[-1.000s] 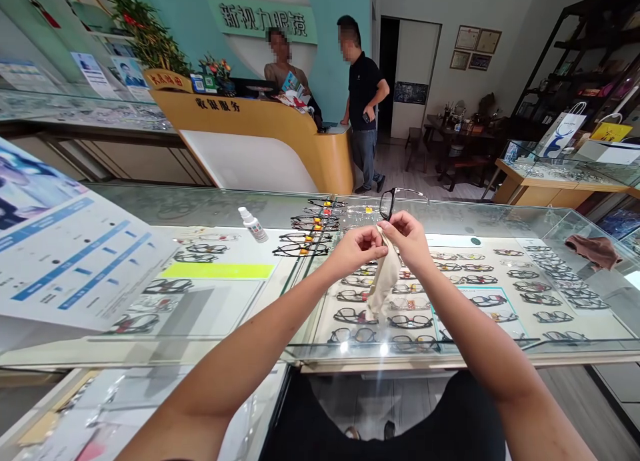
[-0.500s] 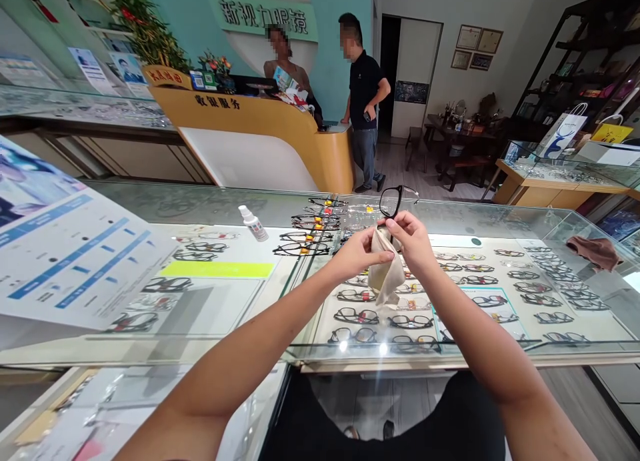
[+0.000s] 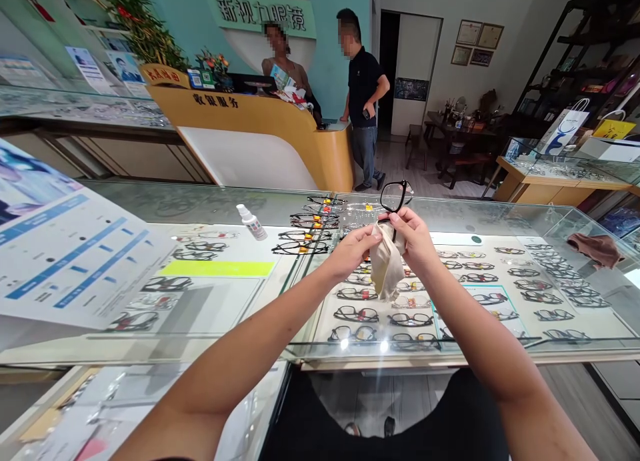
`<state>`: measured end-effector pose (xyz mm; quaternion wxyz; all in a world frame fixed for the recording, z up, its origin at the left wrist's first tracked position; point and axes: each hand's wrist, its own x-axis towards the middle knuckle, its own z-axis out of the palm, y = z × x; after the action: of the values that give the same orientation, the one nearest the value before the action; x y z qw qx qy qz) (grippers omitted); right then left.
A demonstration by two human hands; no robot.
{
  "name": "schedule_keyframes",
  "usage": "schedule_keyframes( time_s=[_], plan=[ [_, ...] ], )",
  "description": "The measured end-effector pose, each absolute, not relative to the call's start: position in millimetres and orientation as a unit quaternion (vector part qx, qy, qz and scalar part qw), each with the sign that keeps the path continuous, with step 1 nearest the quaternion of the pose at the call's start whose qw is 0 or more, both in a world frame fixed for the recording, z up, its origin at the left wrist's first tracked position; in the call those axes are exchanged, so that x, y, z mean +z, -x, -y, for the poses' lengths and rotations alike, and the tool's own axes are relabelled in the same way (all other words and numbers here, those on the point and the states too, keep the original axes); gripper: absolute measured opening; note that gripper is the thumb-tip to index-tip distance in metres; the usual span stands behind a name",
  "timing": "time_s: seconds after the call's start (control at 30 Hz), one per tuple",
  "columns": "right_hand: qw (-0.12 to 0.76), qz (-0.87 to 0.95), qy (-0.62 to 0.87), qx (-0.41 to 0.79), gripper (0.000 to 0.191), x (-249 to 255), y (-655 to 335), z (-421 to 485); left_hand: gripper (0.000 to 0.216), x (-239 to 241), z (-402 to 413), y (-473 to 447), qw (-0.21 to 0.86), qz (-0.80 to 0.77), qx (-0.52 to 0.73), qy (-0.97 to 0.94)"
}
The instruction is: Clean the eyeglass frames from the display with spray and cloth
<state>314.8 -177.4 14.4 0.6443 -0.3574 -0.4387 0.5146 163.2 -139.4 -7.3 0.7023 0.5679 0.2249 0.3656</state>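
My right hand (image 3: pixel 414 233) grips a pair of black-framed eyeglasses (image 3: pixel 383 198), raised above the glass display case (image 3: pixel 313 307). One lens rim stands up past my fingers; the other end of the frame is partly covered by a pale beige cleaning cloth (image 3: pixel 387 269). With fingers closed, my left hand (image 3: pixel 353 251) pinches the cloth against the glasses, and its loose end hangs down. Below both hands, rows of eyeglasses (image 3: pixel 356 313) lie inside the case. A small white spray bottle (image 3: pixel 251 222) stands on the glass to the left of my hands.
A printed sheet (image 3: pixel 65 247) rises at the left over the counter. A brown cloth (image 3: pixel 595 249) lies at the case's right end. Across the aisle, two people (image 3: pixel 367 91) are at a yellow-and-white service desk (image 3: pixel 240 137). Another display case (image 3: pixel 560 174) stands at right.
The cloth has shifted in my left fingers, and my left thumb has drawn up toward the frame. The eyeglasses have turned slightly and remain in my right hand.
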Motion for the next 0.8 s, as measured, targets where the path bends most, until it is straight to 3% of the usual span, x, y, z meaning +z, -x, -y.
schedule_keyframes(
  time_s=[0.23,0.8],
  plan=[
    [0.660,0.434,0.330,0.517,0.052,8,-308,176,0.073,-3,144,-164,0.675,-0.238,0.420,-0.558],
    [0.651,0.482,0.333,0.483,0.045,6,-308,178,0.072,4,146,-163,0.675,-0.255,0.402,-0.564]
  ],
)
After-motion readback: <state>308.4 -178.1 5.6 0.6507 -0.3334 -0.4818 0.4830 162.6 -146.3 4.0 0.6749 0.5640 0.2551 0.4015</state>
